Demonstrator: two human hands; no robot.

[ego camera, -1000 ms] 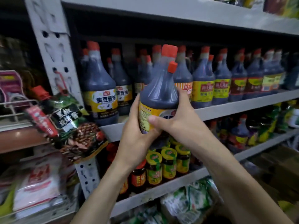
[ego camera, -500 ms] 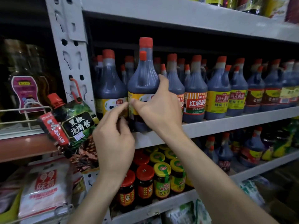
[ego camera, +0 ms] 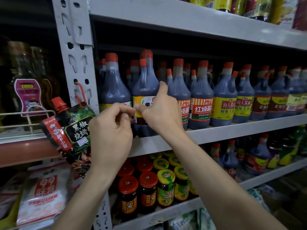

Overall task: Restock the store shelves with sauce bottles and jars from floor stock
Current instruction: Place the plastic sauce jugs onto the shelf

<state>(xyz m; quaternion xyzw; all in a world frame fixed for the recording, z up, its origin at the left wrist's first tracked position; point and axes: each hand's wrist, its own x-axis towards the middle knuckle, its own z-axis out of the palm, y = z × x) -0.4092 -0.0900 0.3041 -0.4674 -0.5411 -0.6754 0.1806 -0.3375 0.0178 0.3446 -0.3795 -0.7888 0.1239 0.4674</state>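
Far to the left of the big dark bottle (ego camera: 145,87), and lower down, lie white bags (ego camera: 41,196) with red writing. Above them a pink-label bottle (ego camera: 28,97) stands behind a wire rack (ego camera: 29,113). Closer to the big dark bottle, a dark sauce pouch (ego camera: 66,128) with a red cap hangs tilted on a red hook (ego camera: 79,95). The hook is stuck in the gray post (ego camera: 71,52).

Just left of the big dark bottle is the left grip (ego camera: 111,130). Its fingers are curled. Its fingertips (ego camera: 131,112) touch the left edge of the bottle's yellow label. You cannot tell if it really holds the bottle.

The big dark bottle has a red cap. It stands up straight. Its bottom is at the front edge of the middle shelf (ego camera: 232,131). A bottle just like it (ego camera: 113,87) is right beside it on the left.

The right grip (ego camera: 159,112) is grasping the big dark bottle. Its thumb points up along the bottle's right side, and one finger lies across the label.

To the right of the big dark bottle, more dark bottles stand in a row on the same shelf. First come orange-label bottles (ego camera: 201,103), then yellow-label bottles (ego camera: 224,105), then some that are too blurry to read.

Below the big dark bottle, on the next shelf down, are red-lid jars (ego camera: 147,188) and yellow-lid jars (ego camera: 166,185), close together.
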